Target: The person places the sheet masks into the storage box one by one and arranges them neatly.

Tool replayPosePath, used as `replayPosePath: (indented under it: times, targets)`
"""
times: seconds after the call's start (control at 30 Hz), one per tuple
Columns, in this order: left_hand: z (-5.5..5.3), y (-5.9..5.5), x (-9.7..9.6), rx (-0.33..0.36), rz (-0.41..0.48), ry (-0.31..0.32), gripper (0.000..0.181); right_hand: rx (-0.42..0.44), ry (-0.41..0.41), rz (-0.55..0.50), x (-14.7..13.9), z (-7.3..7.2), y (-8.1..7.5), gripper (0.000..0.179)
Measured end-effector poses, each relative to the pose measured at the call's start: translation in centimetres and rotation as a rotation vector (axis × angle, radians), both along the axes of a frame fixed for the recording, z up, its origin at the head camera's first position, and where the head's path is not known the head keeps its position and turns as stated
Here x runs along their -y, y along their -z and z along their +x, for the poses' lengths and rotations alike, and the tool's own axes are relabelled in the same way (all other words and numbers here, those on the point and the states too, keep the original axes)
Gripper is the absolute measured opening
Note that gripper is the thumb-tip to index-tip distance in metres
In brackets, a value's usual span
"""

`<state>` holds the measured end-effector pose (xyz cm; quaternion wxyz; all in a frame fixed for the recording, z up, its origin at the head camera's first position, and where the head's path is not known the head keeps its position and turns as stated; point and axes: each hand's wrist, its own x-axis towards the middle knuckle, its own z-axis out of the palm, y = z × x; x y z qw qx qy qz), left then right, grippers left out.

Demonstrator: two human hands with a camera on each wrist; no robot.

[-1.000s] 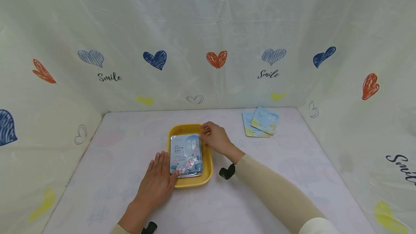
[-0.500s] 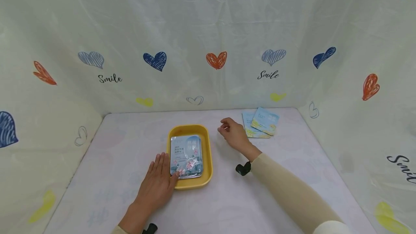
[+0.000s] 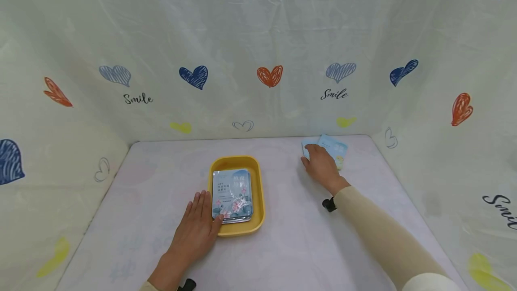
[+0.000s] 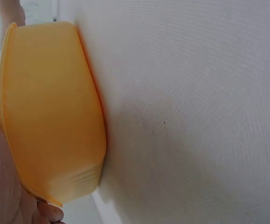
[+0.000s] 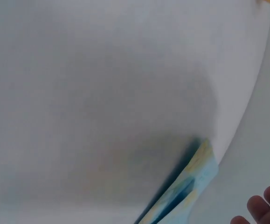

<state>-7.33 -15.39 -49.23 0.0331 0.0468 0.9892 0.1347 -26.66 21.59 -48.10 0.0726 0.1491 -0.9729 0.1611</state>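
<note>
A yellow tray (image 3: 257,214) stands left of the table's middle, with a small stack of blue sachets (image 3: 232,194) printed with pink flowers inside. My left hand (image 3: 194,228) rests along the tray's near-left rim, fingers straight and thumb over the edge. The tray's outer wall (image 4: 53,107) fills much of the left wrist view. Over two overlapping light-blue packets (image 3: 335,146) at the back right is my right hand (image 3: 322,165), partly covering them. In the right wrist view its fingers (image 5: 260,210) are spread, apart from the packets (image 5: 202,175), and hold nothing.
The pale tabletop (image 3: 137,210) ends at a back edge just behind the packets. A heart-printed curtain (image 3: 242,35) rises behind it and along both sides. Each wrist wears a small dark camera.
My right hand has left the tray's right rim and moved right, arriving over the two light-blue packets. My left hand and the tray stay where they were.
</note>
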Motion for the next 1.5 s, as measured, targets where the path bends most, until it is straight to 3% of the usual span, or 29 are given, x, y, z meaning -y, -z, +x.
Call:
replayPosePath:
  times: [0.13, 0.23, 0.53, 0.77, 0.87, 1.2, 1.5]
  targets:
    - [0.0, 0.1, 0.0, -0.011, 0.011, 0.0, 0.083, -0.083, -0.026, 0.133, -1.7, -0.3, 0.5, 0.047]
    - [0.0, 0.1, 0.0, -0.008, 0.012, 0.002, 0.083, -0.066, -0.011, 0.192, -2.7, -0.5, 0.9, 0.051]
    - [-0.1, 0.2, 0.0, 0.004, 0.002, 0.0, 0.084, 0.177, 0.063, 0.223, -4.6, -0.9, 1.9, 0.083]
    - [0.0, 0.4, -0.1, -0.023, 0.011, 0.007, 0.083, 0.364, 0.041, 0.238, -5.5, -0.2, 2.8, 0.094]
    - [0.0, 0.5, -0.1, -0.029, 0.011, 0.009, 0.083, 0.401, 0.027, 0.246, -5.7, 0.2, 3.1, 0.096]
    - [0.0, 0.2, -0.2, -0.008, 0.005, 0.001, 0.084, 0.37, -0.017, 0.25, -5.1, 3.0, 3.2, 0.093]
    - [0.0, -0.1, 0.0, 0.024, -0.012, -0.012, 0.085, 0.307, -0.142, 0.262, -3.5, 7.0, 3.4, 0.086]
